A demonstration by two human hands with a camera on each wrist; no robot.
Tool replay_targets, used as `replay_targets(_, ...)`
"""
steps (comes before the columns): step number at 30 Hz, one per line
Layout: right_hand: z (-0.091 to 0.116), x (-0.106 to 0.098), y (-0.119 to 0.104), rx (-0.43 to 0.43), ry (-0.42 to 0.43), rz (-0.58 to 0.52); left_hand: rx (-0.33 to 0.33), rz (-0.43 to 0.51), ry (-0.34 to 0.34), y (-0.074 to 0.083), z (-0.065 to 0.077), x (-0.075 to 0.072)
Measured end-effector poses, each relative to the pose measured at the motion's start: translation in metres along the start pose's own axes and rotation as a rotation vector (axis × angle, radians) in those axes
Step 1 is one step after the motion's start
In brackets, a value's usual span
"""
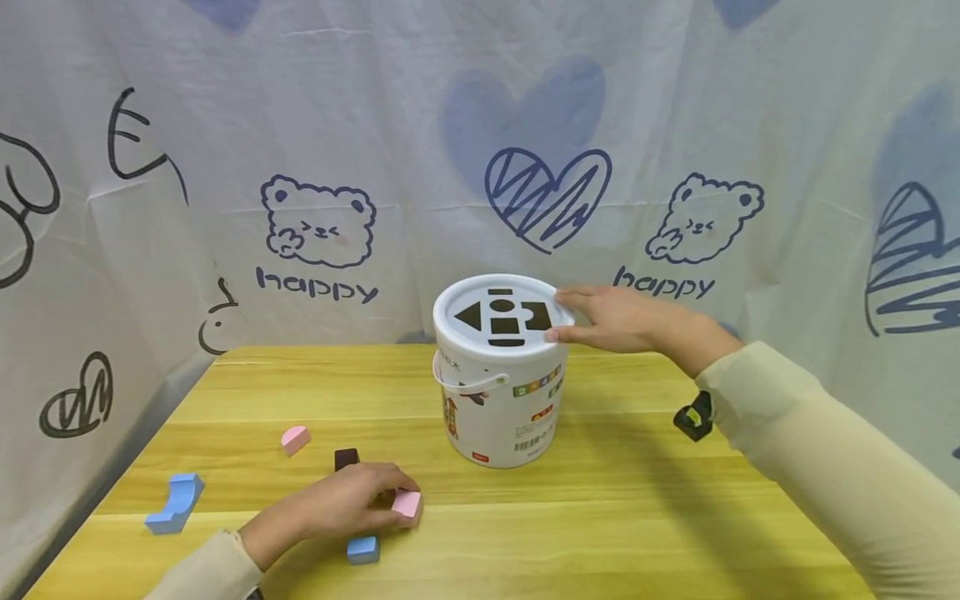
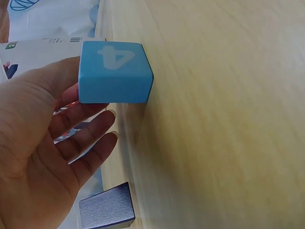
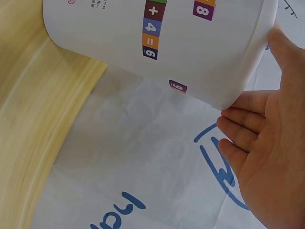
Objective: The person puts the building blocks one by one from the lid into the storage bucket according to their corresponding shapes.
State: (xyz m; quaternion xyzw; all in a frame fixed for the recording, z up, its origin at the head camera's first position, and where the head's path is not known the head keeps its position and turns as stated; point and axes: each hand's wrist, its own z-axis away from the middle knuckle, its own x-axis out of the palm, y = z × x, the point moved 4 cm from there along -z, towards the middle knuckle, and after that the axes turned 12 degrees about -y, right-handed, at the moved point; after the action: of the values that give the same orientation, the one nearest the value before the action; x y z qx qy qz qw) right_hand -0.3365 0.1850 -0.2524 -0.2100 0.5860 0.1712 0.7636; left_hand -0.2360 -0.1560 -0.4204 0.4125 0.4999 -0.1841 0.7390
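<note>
In the head view my left hand (image 1: 352, 500) pinches a pink block (image 1: 407, 507) between thumb and fingers, low over the table. A blue block (image 1: 363, 550) lies just in front of that hand; in the left wrist view this blue block (image 2: 114, 71), marked 4, covers the fingertips. Behind the hand is a dark block (image 1: 347, 458), partly hidden. A white bucket (image 1: 498, 408) stands upright, its lid (image 1: 457, 337) on and cut with shaped holes. My right hand (image 1: 622, 319) rests on the lid's right rim, thumb and fingers spread and nearly straight along it.
To the left lie a pink half-round block (image 1: 296, 439) and a blue curved block (image 1: 176, 503). The bucket's handle (image 1: 468, 387) hangs down its front. A printed curtain (image 1: 420, 150) hangs behind the wooden table (image 1: 637, 517) and along its left side.
</note>
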Motion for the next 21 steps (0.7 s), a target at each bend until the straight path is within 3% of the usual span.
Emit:
replay_targets(9, 0.000, -0.001, -0.001, 0.008, -0.002, 0.003, 0.006, -0.035, 0.014, 0.005, -0.003, -0.011)
replay_targets(21, -0.001, -0.001, -0.001, 0.016, -0.003, -0.004, 0.043, -0.096, 0.112, 0.035, -0.011, -0.061)
